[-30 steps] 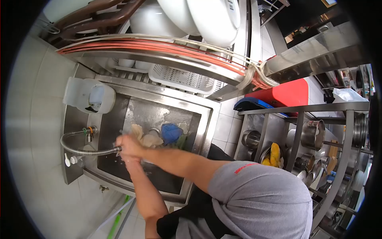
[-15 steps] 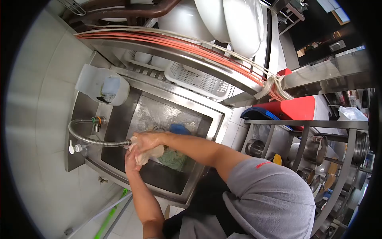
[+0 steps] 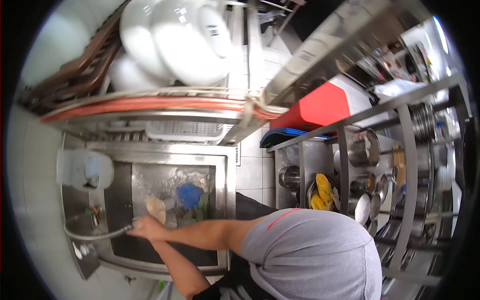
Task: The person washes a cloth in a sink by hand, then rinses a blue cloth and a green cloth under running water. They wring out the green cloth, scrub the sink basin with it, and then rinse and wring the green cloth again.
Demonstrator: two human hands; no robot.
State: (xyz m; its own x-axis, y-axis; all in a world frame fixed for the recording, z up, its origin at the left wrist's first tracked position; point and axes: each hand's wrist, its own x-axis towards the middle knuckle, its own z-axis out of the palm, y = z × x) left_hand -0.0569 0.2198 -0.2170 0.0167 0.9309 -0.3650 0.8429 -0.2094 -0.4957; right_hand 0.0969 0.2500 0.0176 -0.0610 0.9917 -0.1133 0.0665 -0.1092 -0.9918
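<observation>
Standing on the sink's left rim is a plastic jug point(image 3: 82, 170). Below it a metal hose point(image 3: 95, 235) curves across to the right hand point(image 3: 144, 227), whose fingers curl closed around its end over the sink point(image 3: 225, 190). The left hand point(image 3: 152, 241) is pressed just beneath it, and I cannot tell how its fingers stand. A pale cloth point(image 3: 156, 209) lies in the basin beside the hands, then a blue cloth point(image 3: 190, 194). Pots point(image 3: 362, 150) fill the shelves at the right.
</observation>
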